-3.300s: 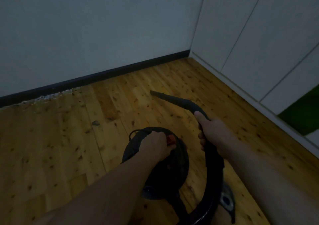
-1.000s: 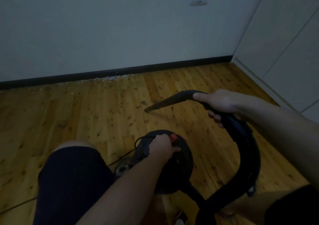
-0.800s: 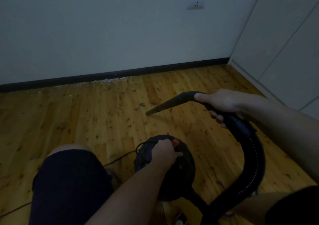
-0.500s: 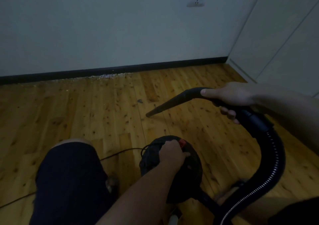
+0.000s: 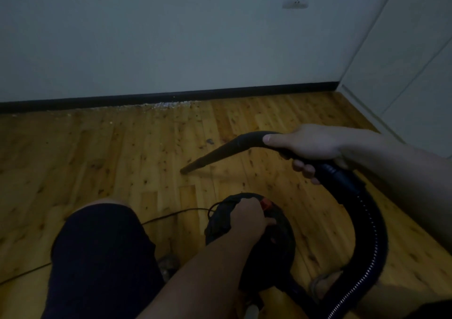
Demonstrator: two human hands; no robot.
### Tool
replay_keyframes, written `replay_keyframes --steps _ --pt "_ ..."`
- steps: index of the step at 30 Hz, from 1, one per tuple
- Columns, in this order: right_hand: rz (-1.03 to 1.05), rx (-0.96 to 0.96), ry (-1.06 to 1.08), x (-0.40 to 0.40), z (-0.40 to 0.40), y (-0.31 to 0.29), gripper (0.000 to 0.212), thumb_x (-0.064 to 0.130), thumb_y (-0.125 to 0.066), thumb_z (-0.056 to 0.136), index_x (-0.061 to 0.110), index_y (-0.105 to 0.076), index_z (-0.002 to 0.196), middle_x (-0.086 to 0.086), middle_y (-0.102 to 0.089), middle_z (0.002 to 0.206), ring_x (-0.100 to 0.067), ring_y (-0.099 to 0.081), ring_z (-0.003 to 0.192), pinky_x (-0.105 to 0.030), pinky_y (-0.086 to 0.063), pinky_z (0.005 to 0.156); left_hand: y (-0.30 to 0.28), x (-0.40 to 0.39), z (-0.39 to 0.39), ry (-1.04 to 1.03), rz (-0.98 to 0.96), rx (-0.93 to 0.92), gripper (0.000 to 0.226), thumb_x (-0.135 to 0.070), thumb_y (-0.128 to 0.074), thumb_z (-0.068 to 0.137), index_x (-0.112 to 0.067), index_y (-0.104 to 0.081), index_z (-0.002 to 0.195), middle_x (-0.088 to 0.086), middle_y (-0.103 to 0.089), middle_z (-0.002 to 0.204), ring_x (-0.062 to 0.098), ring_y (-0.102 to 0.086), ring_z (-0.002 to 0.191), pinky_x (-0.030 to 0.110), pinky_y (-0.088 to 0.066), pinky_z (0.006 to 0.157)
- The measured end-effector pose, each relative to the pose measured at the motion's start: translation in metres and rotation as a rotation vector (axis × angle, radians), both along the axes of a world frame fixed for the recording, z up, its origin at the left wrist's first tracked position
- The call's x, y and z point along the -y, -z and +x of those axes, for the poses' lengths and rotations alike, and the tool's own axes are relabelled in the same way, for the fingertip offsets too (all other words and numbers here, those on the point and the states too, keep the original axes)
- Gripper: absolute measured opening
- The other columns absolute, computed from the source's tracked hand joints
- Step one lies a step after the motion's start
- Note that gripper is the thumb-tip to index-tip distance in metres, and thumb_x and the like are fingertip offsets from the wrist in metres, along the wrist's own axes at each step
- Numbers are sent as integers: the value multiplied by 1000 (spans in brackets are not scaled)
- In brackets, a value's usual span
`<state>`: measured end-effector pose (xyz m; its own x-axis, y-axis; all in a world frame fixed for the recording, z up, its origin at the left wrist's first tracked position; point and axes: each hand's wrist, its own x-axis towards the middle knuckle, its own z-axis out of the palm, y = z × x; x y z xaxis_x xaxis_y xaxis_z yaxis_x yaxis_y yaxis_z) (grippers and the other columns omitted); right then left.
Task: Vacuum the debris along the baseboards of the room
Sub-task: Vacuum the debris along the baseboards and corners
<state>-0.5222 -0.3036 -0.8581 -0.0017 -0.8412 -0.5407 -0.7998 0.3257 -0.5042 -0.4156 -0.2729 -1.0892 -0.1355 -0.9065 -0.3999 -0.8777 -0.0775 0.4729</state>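
A round black vacuum canister (image 5: 276,250) sits low on the wooden floor in front of me. My left hand (image 5: 247,217) grips the handle on its top, beside a red switch (image 5: 265,204). My right hand (image 5: 310,145) grips the bend of the black hose wand, thumb lying along it. The tapered black nozzle (image 5: 210,158) points down and left, its tip just above the boards, well short of the wall. Pale debris (image 5: 168,105) lies in a strip against the black baseboard (image 5: 220,95). A small dark scrap (image 5: 209,141) lies on the boards near the nozzle.
The ribbed hose (image 5: 374,240) loops round on the right. A thin power cord (image 5: 168,217) trails left across the wooden floor. My knee in dark shorts (image 5: 97,250) is at the lower left. White cabinet panels (image 5: 403,69) stand at the right; a wall socket (image 5: 295,3) is high up.
My view has turned left and drawn nearer the wall since the first frame. The nozzle has swung from pointing away to pointing down-left. Both hands keep their grips; the canister has shifted slightly right.
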Motion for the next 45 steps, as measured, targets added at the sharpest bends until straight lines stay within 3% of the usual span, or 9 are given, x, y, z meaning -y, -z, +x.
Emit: replay_keyframes --steps 3,7,11,16,25,35,45 --pt "69 15 -43 2 24 -2 57 63 -55 97 8 -58 83 -7 -56 61 -18 -53 45 -27 -47 46 2 0 20 -41 -3 13 47 -55 -80 82 -15 -61 96 5 -67 98 23 -68 88 35 -57 73" --pt "152 78 -52 2 49 -1 51 61 -53 99 11 -61 95 -1 -49 52 -15 -47 41 -26 -48 47 5 3 49 -102 -14 39 48 -57 -79 81 -14 -63 95 1 -63 89 20 -62 79 33 -54 68" --pt "152 120 -91 6 66 9 49 60 -52 100 12 -63 105 1 -50 52 -13 -48 42 -26 -49 48 3 5 76 -169 6 74 48 -56 -79 82 -13 -66 102 4 -67 96 23 -66 86 33 -49 66" --pt "113 123 -115 12 78 24 62 63 -52 99 3 -69 105 -3 -53 55 -17 -51 45 -30 -50 52 3 12 102 -223 40 88 46 -54 -79 83 -14 -65 102 5 -68 97 22 -64 82 32 -48 66" --pt "68 151 -7 27 75 62 54 59 -51 101 10 -63 82 -1 -54 54 -13 -50 42 -25 -46 46 4 43 114 -249 -27 108 47 -55 -80 81 -17 -66 104 2 -69 101 21 -66 91 32 -51 74" --pt "-9 202 72 96 74 85 49 56 -52 102 10 -64 88 0 -52 54 -14 -50 43 -26 -46 45 0 99 128 -273 -52 124 43 -56 -80 80 -22 -57 91 -4 -57 87 17 -54 79 31 -44 70" --pt "30 310 -66 129 113 113 49 55 -54 101 9 -62 86 -2 -53 53 -14 -49 38 -24 -43 41 -2 137 156 -319 -71 121 45 -57 -81 79 -21 -55 89 1 -63 93 20 -58 83 33 -43 71"
